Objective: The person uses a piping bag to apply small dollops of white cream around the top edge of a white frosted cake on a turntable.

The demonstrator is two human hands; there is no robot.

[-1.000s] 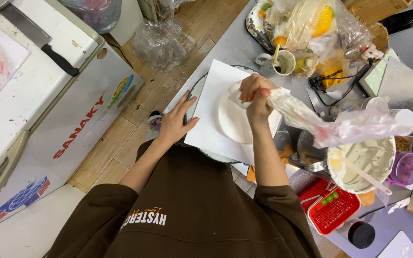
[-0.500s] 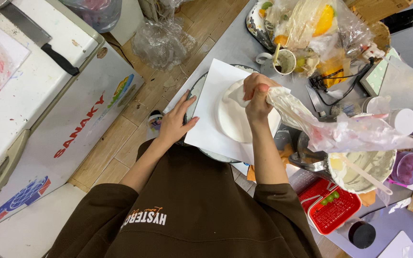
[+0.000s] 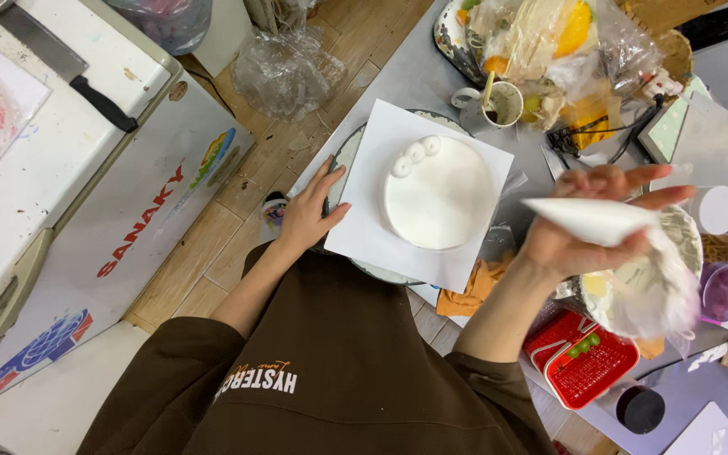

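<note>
Left hand (image 3: 309, 215) is flat with fingers spread, resting on the edge of the white square board (image 3: 381, 244) and the round turntable (image 3: 340, 164) under it. Just past its fingertips sits the white cake (image 3: 444, 198) with three piped blobs (image 3: 414, 153) along its far rim. Right hand (image 3: 587, 223) is off beside the cake, fingers curled around a white piping bag (image 3: 587, 221), tip pointing back toward the cake. Beyond that hand there's a bowl (image 3: 688, 232) of cream.

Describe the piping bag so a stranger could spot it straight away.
Start at the round white cake on its square white board in the middle of the table. Just to its right, the right hand holds the piping bag: a white, cream-filled cone pointing toward the cake, trailing crumpled clear plastic, unlike the bowls and cups around it.
</note>
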